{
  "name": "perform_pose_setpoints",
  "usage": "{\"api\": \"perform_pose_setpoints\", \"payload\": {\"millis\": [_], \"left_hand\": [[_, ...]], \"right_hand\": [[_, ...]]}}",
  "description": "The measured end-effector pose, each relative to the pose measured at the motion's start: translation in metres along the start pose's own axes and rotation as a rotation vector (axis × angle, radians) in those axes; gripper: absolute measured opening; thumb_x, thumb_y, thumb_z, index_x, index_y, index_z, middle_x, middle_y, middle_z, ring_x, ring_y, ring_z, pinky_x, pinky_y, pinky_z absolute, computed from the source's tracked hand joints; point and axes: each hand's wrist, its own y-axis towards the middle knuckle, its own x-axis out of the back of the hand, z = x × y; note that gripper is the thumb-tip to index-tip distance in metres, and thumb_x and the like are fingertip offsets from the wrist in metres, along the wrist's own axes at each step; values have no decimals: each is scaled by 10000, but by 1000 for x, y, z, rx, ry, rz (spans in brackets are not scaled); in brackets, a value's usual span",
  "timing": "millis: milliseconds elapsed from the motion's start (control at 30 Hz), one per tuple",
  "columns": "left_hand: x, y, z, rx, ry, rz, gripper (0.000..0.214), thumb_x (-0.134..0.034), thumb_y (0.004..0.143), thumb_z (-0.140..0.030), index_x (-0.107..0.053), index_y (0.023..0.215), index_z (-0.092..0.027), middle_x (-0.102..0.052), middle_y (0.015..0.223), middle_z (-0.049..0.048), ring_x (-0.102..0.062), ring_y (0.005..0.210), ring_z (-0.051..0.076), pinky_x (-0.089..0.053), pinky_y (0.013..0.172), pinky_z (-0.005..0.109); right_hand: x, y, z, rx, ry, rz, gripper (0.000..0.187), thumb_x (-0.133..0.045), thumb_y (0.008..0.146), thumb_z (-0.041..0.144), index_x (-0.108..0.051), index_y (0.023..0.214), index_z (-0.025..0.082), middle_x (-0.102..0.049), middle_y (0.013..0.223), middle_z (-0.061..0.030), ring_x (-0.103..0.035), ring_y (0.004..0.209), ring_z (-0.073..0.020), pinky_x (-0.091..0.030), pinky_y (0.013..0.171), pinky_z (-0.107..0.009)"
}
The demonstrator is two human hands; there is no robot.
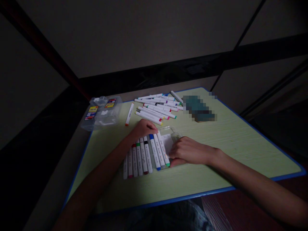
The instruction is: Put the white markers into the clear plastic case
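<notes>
My left hand bends over the top ends of a row of white markers, its thumb and finger closed at the upper end of a green-tipped marker. That marker lies beside a blue-capped marker in a clear plastic tray. Left of the tray, several more white markers lie side by side on the table. Over the tray's right part, my right hand is curled closed, fingertips by the green-tipped marker's lower end. What its fingers grip is hidden.
A loose pile of white markers with coloured ends lies at the back. An orange-ended marker lies apart from it. At the back left is a clear plastic case. A blurred-out dark green object sits on the blue-edged table.
</notes>
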Motion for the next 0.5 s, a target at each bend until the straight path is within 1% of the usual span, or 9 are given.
{"api": "perform_pose_setpoints", "payload": {"millis": [333, 500], "left_hand": [[-1, 0, 0, -13, -33, -10, 50, -646, 599, -143, -658, 588, -96, -666, 661, 47, -589, 619, 112, -439, 592, 218], [-1, 0, 1, -12, -27, -1, 44, -641, 599, -132, -657, 579, -96, -659, 639, 39, -582, 606, 109, -431, 578, 213]], "right_hand": [[-4, 0, -2, 12, -4, -32, 450, -377, 867, 475, -605, 645, 157, -603, 589, -24, -494, 507, -111, -224, 492, -280], [-4, 0, -2, 17, -20, -33, 445, -377, 866, 477, -593, 637, 162, -598, 565, -14, -484, 488, -110, -198, 486, -282]]}}
